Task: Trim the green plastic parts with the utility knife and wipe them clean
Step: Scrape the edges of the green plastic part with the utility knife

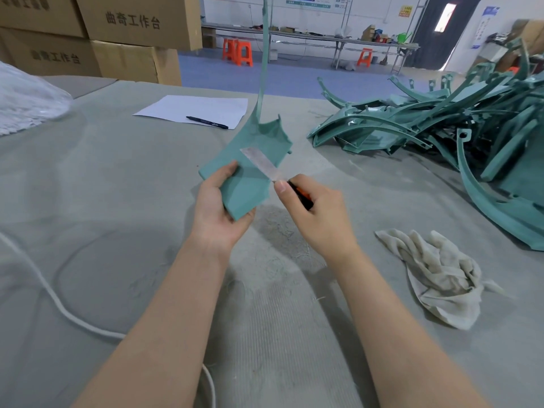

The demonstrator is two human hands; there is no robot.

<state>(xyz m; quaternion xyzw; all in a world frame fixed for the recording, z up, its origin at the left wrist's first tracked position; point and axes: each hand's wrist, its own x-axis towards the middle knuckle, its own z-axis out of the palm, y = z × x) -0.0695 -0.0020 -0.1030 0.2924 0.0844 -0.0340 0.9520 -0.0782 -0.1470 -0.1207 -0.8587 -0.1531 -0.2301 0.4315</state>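
Between the two hands, the green plastic part (250, 160) is gripped by the left hand (219, 207); the right hand (316, 213) clasps the utility knife (282, 178), blade lying across it.

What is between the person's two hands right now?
The head view shows the green part, held by the left hand, with the blade of the utility knife from the right hand lying across it.

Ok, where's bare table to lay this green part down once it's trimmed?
The widest bare patch is left of the left hand, bordered by the paper on the far side and the white cord on the near side. The right side is crowded by the pile of green parts and the rag.
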